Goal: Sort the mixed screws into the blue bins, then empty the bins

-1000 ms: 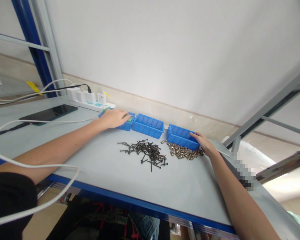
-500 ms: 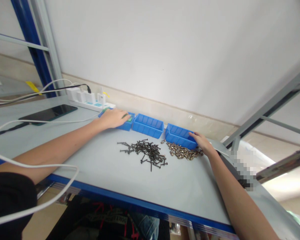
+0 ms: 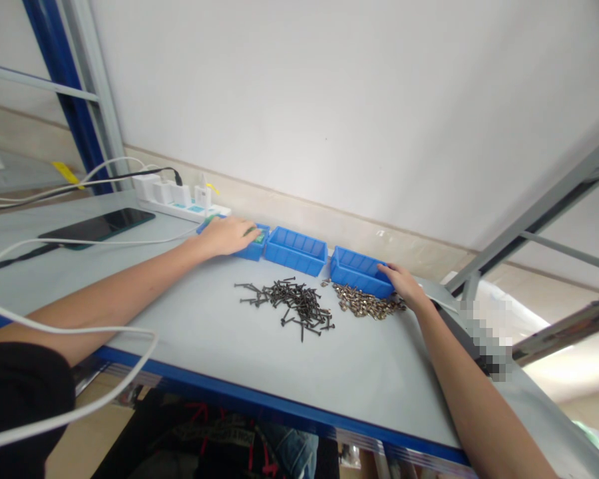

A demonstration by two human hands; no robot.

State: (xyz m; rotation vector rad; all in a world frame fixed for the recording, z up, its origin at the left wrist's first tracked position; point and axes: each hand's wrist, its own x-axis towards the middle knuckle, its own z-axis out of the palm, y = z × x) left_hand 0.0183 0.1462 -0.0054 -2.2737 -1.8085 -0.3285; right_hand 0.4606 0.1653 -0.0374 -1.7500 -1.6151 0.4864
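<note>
Three blue plastic bins stand in a row near the wall. My left hand (image 3: 228, 235) lies across the top of the left bin (image 3: 252, 251), closed over it; some of its fingers are hidden. Green pieces (image 3: 259, 237) show inside that bin beside the fingertips. The middle bin (image 3: 295, 251) has nothing visible in it. At the right bin (image 3: 360, 273), my right hand (image 3: 402, 283) grips the right end, thumb over the rim. In front lie a pile of dark screws (image 3: 299, 303) and a pile of small brassy metal pieces (image 3: 367, 303), the latter against the right bin.
A white power strip (image 3: 190, 210) with several plugs sits at the back left. A black phone (image 3: 97, 227) lies on the grey tabletop (image 3: 259, 362). One white cable (image 3: 130, 329) loops over my left forearm. A metal frame (image 3: 539, 213) rises at the right.
</note>
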